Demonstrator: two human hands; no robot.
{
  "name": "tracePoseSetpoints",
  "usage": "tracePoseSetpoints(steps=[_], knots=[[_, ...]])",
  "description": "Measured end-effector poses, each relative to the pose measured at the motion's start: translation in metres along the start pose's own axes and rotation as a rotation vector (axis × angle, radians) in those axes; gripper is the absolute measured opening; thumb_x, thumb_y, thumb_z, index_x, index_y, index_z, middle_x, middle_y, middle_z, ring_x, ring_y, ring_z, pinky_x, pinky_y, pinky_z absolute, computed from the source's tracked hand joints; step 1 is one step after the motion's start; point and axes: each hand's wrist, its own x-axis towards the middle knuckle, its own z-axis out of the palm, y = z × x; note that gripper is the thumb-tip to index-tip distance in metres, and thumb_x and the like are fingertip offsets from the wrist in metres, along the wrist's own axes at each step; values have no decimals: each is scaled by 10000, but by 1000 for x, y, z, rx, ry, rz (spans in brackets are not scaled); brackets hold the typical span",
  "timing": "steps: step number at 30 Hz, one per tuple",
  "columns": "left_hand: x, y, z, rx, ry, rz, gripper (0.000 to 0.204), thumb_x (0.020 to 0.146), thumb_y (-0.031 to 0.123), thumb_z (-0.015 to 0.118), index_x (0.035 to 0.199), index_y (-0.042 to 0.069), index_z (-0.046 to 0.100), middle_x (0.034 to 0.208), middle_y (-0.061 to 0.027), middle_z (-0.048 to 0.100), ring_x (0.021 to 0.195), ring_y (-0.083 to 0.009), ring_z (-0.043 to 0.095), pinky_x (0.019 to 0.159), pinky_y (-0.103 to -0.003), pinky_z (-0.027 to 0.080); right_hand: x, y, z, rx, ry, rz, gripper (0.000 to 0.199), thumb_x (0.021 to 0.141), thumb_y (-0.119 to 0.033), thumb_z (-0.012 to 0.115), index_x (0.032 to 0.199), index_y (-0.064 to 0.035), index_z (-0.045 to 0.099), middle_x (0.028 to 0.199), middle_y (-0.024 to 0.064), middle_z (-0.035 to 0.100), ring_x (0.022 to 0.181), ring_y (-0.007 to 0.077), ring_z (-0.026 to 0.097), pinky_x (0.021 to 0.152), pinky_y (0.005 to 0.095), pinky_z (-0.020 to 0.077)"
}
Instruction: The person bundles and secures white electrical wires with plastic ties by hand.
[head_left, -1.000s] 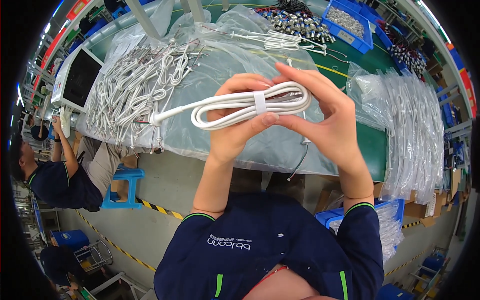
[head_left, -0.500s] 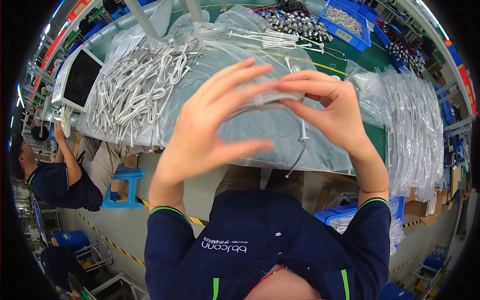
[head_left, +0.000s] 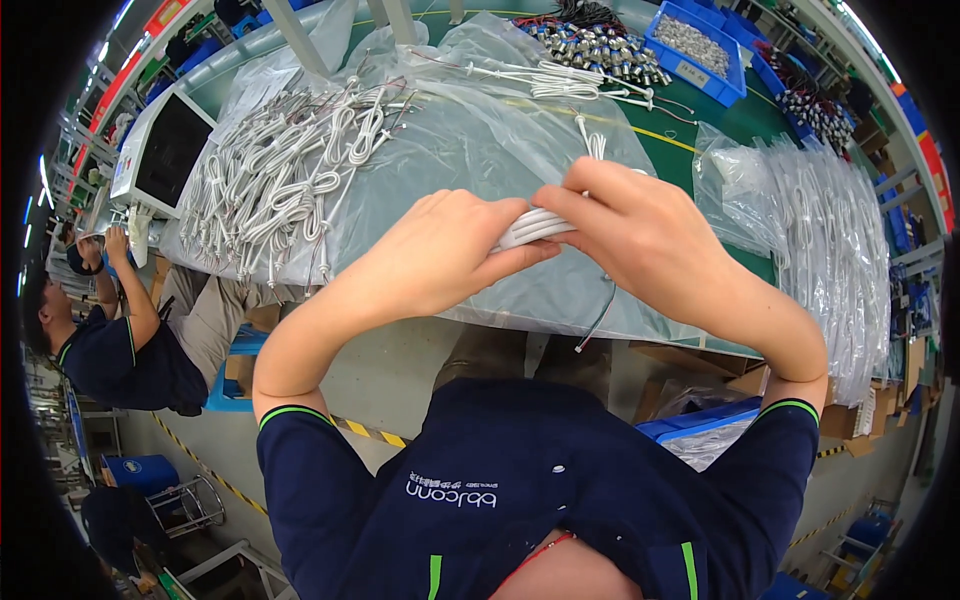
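Both hands grip one coiled white cable (head_left: 530, 228) above the plastic-covered table. My left hand (head_left: 455, 245) is closed around the coil's left part, thumb below it. Its other end sits in my right hand (head_left: 640, 220), whose fingers pinch it from above. Part of the coil is hidden by the fingers. A loose dark lead with a small connector (head_left: 597, 320) hangs below my right hand. Just beyond that hand, another white cable section (head_left: 594, 140) shows on the plastic sheet. To the left lies a large pile of bundled white cables (head_left: 275, 180).
Clear plastic sheeting (head_left: 430, 130) covers much of the green table. Further white cables (head_left: 565, 80) and metal connectors (head_left: 600, 48) lie at the back, near a blue bin (head_left: 720, 85). Long bagged items (head_left: 830, 250) hang over the right edge. A person (head_left: 110, 350) works at the left beside a monitor (head_left: 165, 150).
My left hand has gone from spread fingers to closed around the cable coil. My right hand has come slightly lower, and both elbows have moved outward.
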Motion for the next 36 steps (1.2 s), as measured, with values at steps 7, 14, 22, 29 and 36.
tracePoseSetpoints(steps=[7,14,22,29,36], knots=[[-6,8,-18,59,52,104,218,815,247,606,910,52,590,567,-117,554,499,-289,551,460,-342,396,2,-8,-18,140,129,63,345,654,-4,680,993,-48,628,729,67,467,594,215,492,511,308,406],[-8,7,-13,37,65,144,195,796,236,621,825,49,578,563,-134,540,494,-309,534,448,-348,382,-4,-8,-17,145,129,57,361,640,2,685,994,-53,637,728,65,484,595,205,505,509,301,410],[0,4,-12,-94,94,57,264,819,275,603,887,21,593,618,-91,596,495,-215,572,444,-314,404,-16,10,-20,141,196,182,335,661,60,657,984,-23,634,761,71,508,648,192,530,554,274,437],[9,11,-7,-1097,-154,-121,355,908,306,465,1046,-11,548,746,-88,625,498,-87,537,407,-193,367,-17,13,-9,223,365,196,289,664,35,680,940,-44,650,795,71,526,703,196,559,579,278,455],[6,6,6,-950,45,-136,303,876,280,563,977,-5,580,736,-37,621,543,-59,537,455,-170,370,-27,14,28,1137,400,640,506,779,-50,631,1230,-17,404,1098,107,531,941,170,580,822,305,491]])
